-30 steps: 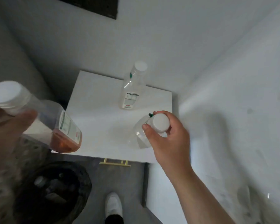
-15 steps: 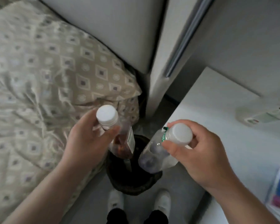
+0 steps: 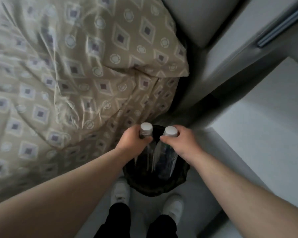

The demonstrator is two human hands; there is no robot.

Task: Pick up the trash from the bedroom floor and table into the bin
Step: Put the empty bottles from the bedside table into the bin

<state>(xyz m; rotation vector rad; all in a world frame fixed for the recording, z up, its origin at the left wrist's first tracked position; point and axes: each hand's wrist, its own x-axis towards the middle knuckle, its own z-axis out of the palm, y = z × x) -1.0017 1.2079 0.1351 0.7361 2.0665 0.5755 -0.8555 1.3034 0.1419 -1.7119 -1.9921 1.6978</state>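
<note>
Two clear plastic bottles with white caps hang upright over a dark round bin (image 3: 156,186) on the floor. My left hand (image 3: 132,141) grips the neck of the left bottle (image 3: 145,131). Just beside it, my right hand (image 3: 181,143) grips the neck of the right bottle (image 3: 169,134). Both bottle bodies reach down inside the bin's mouth, and their lower ends are lost in the dark there.
A bed with a beige patterned cover (image 3: 58,83) fills the left side and touches the bin. A white table top (image 3: 265,126) lies to the right. My white shoes (image 3: 120,193) stand just in front of the bin on the grey floor.
I turned from the table to the bin. Both hands came down and closer together, lowering the two bottles from above the bin into its mouth.
</note>
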